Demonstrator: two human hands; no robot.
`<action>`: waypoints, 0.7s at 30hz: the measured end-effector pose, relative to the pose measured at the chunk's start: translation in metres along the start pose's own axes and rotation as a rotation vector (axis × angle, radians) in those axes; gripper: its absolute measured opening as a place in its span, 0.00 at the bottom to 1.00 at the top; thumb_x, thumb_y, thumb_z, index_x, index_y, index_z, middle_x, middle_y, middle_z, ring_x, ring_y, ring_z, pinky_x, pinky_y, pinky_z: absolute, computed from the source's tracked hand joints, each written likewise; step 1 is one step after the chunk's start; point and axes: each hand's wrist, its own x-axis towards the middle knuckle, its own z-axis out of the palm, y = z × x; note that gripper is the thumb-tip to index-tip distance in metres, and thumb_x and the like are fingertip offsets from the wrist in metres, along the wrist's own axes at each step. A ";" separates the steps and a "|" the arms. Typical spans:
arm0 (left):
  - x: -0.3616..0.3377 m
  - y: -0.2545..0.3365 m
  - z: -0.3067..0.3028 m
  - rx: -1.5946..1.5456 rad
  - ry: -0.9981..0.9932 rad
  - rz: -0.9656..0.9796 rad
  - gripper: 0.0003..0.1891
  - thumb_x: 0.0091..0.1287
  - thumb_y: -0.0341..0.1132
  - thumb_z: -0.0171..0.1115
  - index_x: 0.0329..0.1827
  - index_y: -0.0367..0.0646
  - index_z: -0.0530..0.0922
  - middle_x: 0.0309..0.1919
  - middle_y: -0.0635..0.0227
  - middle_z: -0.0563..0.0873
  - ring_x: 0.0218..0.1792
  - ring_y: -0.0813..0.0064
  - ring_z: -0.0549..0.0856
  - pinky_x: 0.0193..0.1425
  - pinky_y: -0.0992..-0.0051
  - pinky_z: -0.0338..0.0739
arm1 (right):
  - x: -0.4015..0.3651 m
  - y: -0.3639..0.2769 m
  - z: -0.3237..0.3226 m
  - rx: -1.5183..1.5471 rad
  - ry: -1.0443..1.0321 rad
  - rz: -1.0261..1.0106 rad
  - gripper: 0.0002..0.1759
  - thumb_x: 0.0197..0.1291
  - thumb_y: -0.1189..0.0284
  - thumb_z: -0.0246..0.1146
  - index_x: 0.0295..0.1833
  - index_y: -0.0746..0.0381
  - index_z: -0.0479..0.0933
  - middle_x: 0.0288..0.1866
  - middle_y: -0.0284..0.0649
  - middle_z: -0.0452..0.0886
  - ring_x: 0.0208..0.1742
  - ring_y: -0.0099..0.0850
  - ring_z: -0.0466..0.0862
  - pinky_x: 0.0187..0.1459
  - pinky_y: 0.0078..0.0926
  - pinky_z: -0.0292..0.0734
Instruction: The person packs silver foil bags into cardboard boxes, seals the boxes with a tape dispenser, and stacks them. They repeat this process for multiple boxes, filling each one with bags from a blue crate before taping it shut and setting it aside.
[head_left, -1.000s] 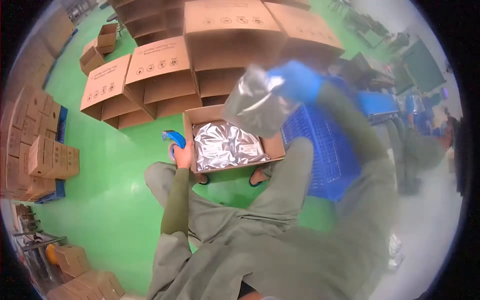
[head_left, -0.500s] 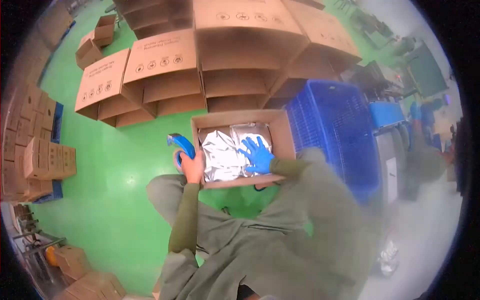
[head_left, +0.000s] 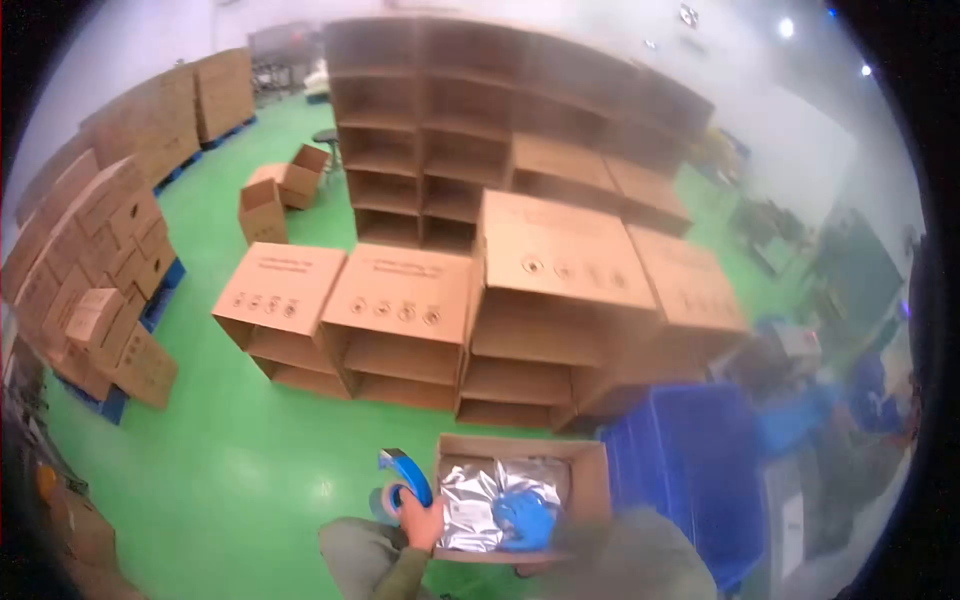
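Observation:
My left hand (head_left: 423, 522), bare, is closed around a blue tape dispenser (head_left: 408, 473). It sits at the left wall of an open cardboard box (head_left: 588, 474). Silver foil bags (head_left: 466, 510) lie side by side in this box. On the right-hand bag rests my right hand (head_left: 527, 520) in a blue glove, palm down. Its fingers look spread over the foil, though slightly blurred. The glove covers part of that bag.
A blue plastic crate (head_left: 690, 470) stands right of the box. Beyond are open-sided cardboard boxes (head_left: 395, 290), with a tall stack of them (head_left: 385, 100) behind. Boxes on pallets (head_left: 110, 240) line the left. At the far right, a blurred person in blue gloves (head_left: 800, 415) is partly visible.
The view has tilted up, so the box and both hands appear lower and more of the room shows. My left hand still holds the dispenser; my right hand remains on the foil bag.

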 end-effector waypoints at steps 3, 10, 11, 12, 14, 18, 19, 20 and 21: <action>0.005 0.000 0.005 0.097 0.042 0.079 0.37 0.51 0.45 0.69 0.57 0.29 0.64 0.45 0.37 0.79 0.49 0.38 0.78 0.52 0.50 0.71 | 0.026 -0.010 0.026 -0.594 0.430 -0.225 0.43 0.54 0.43 0.60 0.66 0.63 0.66 0.70 0.53 0.62 0.71 0.51 0.61 0.67 0.55 0.55; 0.013 -0.001 0.006 0.130 0.002 0.012 0.33 0.53 0.42 0.68 0.55 0.25 0.67 0.47 0.36 0.79 0.51 0.42 0.78 0.55 0.57 0.72 | 0.070 0.013 0.044 -0.786 0.328 -0.295 0.37 0.54 0.52 0.62 0.65 0.63 0.66 0.68 0.54 0.63 0.68 0.51 0.65 0.64 0.53 0.60; 0.021 -0.013 0.012 0.026 0.020 0.050 0.33 0.52 0.42 0.69 0.53 0.26 0.68 0.46 0.39 0.80 0.50 0.44 0.79 0.55 0.58 0.72 | 0.065 0.006 0.032 -0.705 0.177 -0.198 0.37 0.55 0.53 0.61 0.65 0.63 0.65 0.68 0.55 0.64 0.67 0.52 0.66 0.64 0.51 0.61; 0.026 -0.016 0.013 -0.070 0.027 0.086 0.32 0.51 0.41 0.70 0.52 0.26 0.69 0.45 0.41 0.80 0.49 0.46 0.80 0.54 0.59 0.72 | 0.060 -0.003 0.023 -0.606 0.037 -0.098 0.36 0.56 0.53 0.60 0.66 0.63 0.64 0.67 0.56 0.64 0.66 0.53 0.67 0.64 0.49 0.62; 0.027 0.010 0.004 -0.011 0.018 0.140 0.29 0.48 0.39 0.72 0.48 0.27 0.72 0.42 0.45 0.81 0.45 0.49 0.81 0.53 0.61 0.73 | 0.015 -0.093 -0.024 -0.593 0.360 -0.117 0.36 0.54 0.62 0.66 0.66 0.65 0.64 0.65 0.54 0.67 0.64 0.52 0.69 0.63 0.47 0.65; 0.011 0.027 -0.002 -0.070 0.091 0.277 0.24 0.48 0.36 0.72 0.43 0.31 0.73 0.38 0.52 0.81 0.40 0.55 0.80 0.50 0.61 0.73 | -0.081 -0.068 -0.053 -0.865 1.062 0.438 0.34 0.52 0.64 0.65 0.62 0.68 0.65 0.53 0.55 0.74 0.49 0.48 0.79 0.50 0.48 0.75; 0.019 0.018 0.010 -0.186 0.209 0.301 0.23 0.49 0.35 0.71 0.44 0.32 0.73 0.37 0.53 0.81 0.38 0.56 0.80 0.49 0.62 0.73 | -0.097 -0.074 -0.058 -0.766 1.004 0.567 0.34 0.50 0.64 0.66 0.62 0.67 0.65 0.51 0.54 0.75 0.45 0.49 0.79 0.46 0.48 0.76; 0.014 0.025 0.015 -0.262 0.207 0.310 0.20 0.53 0.34 0.69 0.45 0.33 0.74 0.36 0.57 0.81 0.38 0.61 0.80 0.47 0.64 0.74 | -0.114 -0.074 -0.054 -0.651 0.961 0.710 0.35 0.49 0.65 0.67 0.62 0.65 0.66 0.50 0.53 0.76 0.41 0.49 0.80 0.41 0.47 0.76; 0.010 0.033 0.021 -0.338 0.206 0.319 0.18 0.57 0.34 0.67 0.46 0.34 0.74 0.36 0.60 0.82 0.37 0.66 0.80 0.45 0.67 0.75 | -0.126 -0.062 -0.044 -0.573 1.027 0.769 0.36 0.47 0.65 0.68 0.63 0.63 0.66 0.47 0.54 0.78 0.40 0.50 0.80 0.41 0.47 0.76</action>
